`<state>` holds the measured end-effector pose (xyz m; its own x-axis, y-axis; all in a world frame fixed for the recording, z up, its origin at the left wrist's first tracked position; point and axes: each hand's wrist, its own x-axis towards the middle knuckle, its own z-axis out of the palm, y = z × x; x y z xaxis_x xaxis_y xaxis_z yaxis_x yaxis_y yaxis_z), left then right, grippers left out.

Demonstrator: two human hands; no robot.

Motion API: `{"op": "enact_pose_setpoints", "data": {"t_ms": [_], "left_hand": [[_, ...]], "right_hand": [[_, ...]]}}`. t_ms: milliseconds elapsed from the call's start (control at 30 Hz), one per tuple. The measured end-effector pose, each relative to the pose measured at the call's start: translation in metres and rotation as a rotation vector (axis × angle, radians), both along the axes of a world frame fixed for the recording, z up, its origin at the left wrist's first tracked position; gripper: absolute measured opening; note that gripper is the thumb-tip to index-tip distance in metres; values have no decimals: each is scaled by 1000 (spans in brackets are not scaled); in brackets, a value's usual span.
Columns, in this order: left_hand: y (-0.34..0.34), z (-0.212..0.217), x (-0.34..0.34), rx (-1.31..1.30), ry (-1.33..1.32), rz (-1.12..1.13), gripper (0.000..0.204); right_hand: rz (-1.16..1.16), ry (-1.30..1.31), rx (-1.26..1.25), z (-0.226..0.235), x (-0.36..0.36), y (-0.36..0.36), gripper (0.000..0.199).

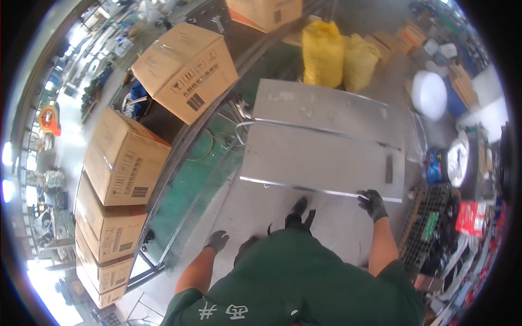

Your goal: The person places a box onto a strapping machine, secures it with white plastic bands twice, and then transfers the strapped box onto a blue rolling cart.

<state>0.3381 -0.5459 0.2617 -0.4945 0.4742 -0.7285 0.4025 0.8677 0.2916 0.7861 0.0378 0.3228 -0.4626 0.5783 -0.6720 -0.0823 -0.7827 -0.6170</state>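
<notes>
My right hand [372, 205], in a dark glove, is at the near right edge of a grey metal-topped table [321, 155]. Its fingers are apart and reach the bright rim; whether they press on it I cannot tell. My left hand [217, 240], also gloved, hangs at my left side with loosely stretched fingers and nothing in it. The tabletop has a seam running across it and a dark rectangular slot [389, 169] near its right end. A pale looped cable [243, 132] curves at the table's left edge.
Cardboard boxes [126, 157] line a conveyor with a green bed [182, 190] on my left. Yellow sacks [323, 54] stand beyond the table. A wire crate [424, 228], a red package [471, 218] and a white round object [429, 95] are on the right.
</notes>
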Motion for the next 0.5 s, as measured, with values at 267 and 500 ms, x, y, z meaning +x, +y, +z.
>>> {"op": "enact_pose_setpoints", "data": {"t_ms": [267,500], "left_hand": [[-134,-15,9,220,-2,170,39],[-419,-52,56,104,374,197,38]], "right_hand": [[590,-627,110,-81,137,-178,24],[1261,-426,706,-73,94,-362,35]]}}
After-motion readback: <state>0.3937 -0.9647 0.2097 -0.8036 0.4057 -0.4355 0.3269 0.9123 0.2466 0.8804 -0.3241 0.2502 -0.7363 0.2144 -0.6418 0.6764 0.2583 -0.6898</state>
